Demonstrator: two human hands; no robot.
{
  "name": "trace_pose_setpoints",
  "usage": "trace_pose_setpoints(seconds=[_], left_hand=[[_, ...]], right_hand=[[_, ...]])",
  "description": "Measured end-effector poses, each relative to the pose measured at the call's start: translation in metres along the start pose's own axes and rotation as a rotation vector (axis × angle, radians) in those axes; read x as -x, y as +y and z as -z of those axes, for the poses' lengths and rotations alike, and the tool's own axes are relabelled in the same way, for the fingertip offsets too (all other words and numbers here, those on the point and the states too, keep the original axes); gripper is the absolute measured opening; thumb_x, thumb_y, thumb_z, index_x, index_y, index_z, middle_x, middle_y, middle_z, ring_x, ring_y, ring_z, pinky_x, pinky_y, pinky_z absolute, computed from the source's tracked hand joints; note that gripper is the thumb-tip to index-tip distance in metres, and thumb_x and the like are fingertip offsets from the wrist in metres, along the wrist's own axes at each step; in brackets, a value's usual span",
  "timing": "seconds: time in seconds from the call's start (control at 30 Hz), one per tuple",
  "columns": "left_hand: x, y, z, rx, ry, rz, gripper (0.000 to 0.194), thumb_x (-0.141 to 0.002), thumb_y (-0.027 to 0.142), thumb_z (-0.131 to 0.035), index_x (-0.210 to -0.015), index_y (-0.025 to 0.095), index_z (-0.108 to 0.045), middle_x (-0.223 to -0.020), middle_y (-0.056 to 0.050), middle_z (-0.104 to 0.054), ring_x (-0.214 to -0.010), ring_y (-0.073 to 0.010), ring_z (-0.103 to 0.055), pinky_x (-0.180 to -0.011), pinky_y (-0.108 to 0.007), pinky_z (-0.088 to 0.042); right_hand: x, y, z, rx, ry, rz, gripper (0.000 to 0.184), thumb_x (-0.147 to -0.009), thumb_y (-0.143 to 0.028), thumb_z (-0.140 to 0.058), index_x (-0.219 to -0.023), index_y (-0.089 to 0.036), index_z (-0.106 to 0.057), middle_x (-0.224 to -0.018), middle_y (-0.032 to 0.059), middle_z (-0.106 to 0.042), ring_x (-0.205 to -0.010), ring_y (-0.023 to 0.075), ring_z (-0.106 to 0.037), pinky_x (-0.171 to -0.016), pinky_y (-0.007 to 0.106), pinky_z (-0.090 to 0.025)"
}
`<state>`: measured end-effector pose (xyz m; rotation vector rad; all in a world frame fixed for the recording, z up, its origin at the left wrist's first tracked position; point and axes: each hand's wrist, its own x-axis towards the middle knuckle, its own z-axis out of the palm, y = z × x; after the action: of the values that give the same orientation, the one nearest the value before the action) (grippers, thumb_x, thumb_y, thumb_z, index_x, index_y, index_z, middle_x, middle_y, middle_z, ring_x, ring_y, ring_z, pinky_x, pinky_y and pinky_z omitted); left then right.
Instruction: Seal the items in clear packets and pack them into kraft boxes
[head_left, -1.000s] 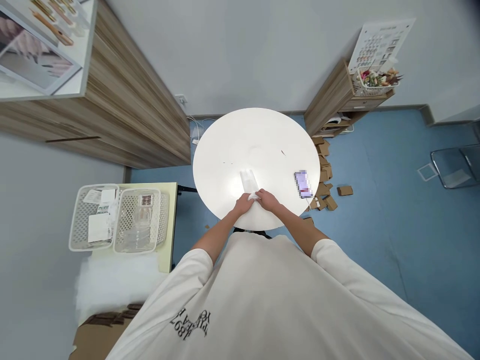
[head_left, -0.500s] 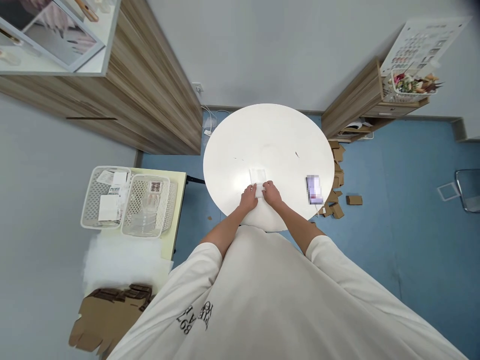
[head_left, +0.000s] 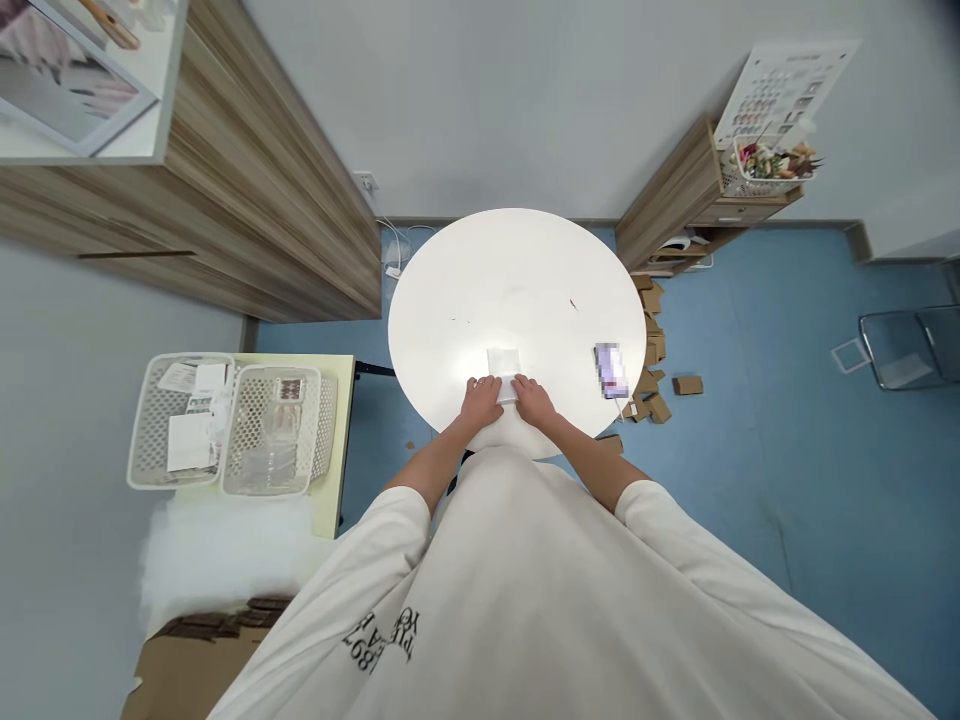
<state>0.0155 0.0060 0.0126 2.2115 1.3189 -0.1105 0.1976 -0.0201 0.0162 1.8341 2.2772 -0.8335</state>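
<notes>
A small white, partly see-through sheet (head_left: 503,360) lies on the round white table (head_left: 517,260), close to the edge in front of me. Its near part looks folded into a flat packet, but what it may wrap cannot be made out. My left hand (head_left: 481,401) grips the packet's left edge with curled fingers. At the right edge, my right hand (head_left: 534,400) holds it the same way, fingertips pressed on top. Both thumbs are hard to see. The far end of the sheet sticks out beyond my fingers.
A phone-like device (head_left: 612,371), blurred, lies on the table's right side with a cable. White baskets (head_left: 270,480) stand on a side table (head_left: 345,420) at left, near translucent sheets (head_left: 225,550) and cardboard (head_left: 199,670). Small brown boxes (head_left: 658,408) lie on the floor at right.
My view has turned slightly right, so the table appears further left. Both hands remain at the packet's near end, a little further apart and with fingers lying flatter.
</notes>
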Motion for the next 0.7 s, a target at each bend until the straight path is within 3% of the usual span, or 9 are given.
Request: trace_pose_setpoints(seconds=[0.13,0.33,0.43,0.5,0.6,0.7], left_hand=[[0.012,-0.002,0.006,0.049,-0.062,0.041,0.042,-0.088,0.033,-0.055,-0.129,0.021,-0.054,-0.129,-0.013,-0.060,-0.121,-0.0320,-0.055,-0.112,-0.050,-0.026],[0.014,-0.004,0.001,0.228,-0.105,0.169,0.041,-0.096,0.038,-0.044,-0.133,0.025,-0.054,-0.136,-0.010,-0.059,-0.125,-0.0281,-0.056,-0.106,-0.044,-0.039],[0.009,-0.001,-0.002,0.370,-0.050,0.279,0.045,-0.102,0.039,-0.036,-0.142,0.022,-0.046,-0.143,-0.013,-0.054,-0.120,-0.0250,-0.060,-0.099,-0.037,-0.046],[0.008,0.004,-0.003,0.403,0.059,0.314,0.049,-0.103,0.036,-0.034,-0.149,0.019,-0.036,-0.148,-0.016,-0.048,-0.121,-0.0249,-0.059,-0.098,-0.037,-0.048],[0.010,0.010,-0.004,0.310,0.181,0.224,0.055,-0.100,0.028,-0.041,-0.153,0.019,-0.030,-0.157,-0.017,-0.037,-0.133,-0.0286,-0.050,-0.105,-0.043,-0.044],[0.014,0.009,-0.005,0.182,0.110,0.110,0.062,-0.094,0.023,-0.049,-0.154,0.020,-0.033,-0.166,-0.016,-0.020,-0.144,-0.0343,-0.037,-0.111,-0.049,-0.037]], right_hand=[[0.015,0.002,0.007,-0.018,-0.035,0.061,0.045,-0.096,-0.016,-0.048,-0.141,-0.020,-0.050,-0.151,0.0124,-0.049,-0.112,0.0278,-0.059,-0.093,0.040,-0.046],[0.019,0.005,0.020,-0.177,-0.044,0.065,0.038,-0.105,-0.026,-0.040,-0.141,-0.025,-0.051,-0.136,0.0084,-0.060,-0.107,0.0212,-0.064,-0.087,0.031,-0.048],[0.006,0.003,0.023,-0.198,-0.034,-0.010,0.040,-0.107,-0.030,-0.035,-0.143,-0.023,-0.049,-0.126,0.0108,-0.063,-0.100,0.0214,-0.065,-0.081,0.030,-0.047],[-0.007,0.001,0.024,-0.186,-0.014,-0.061,0.041,-0.107,-0.031,-0.033,-0.145,-0.021,-0.047,-0.121,0.0123,-0.064,-0.097,0.0226,-0.064,-0.080,0.030,-0.047],[-0.030,0.001,0.023,-0.178,0.001,-0.103,0.039,-0.107,-0.031,-0.031,-0.142,-0.022,-0.047,-0.112,0.0118,-0.065,-0.092,0.0232,-0.063,-0.077,0.030,-0.045],[-0.050,0.002,0.020,-0.171,-0.020,-0.144,0.034,-0.107,-0.029,-0.031,-0.133,-0.022,-0.051,-0.106,0.0110,-0.065,-0.089,0.0235,-0.062,-0.075,0.031,-0.045]])
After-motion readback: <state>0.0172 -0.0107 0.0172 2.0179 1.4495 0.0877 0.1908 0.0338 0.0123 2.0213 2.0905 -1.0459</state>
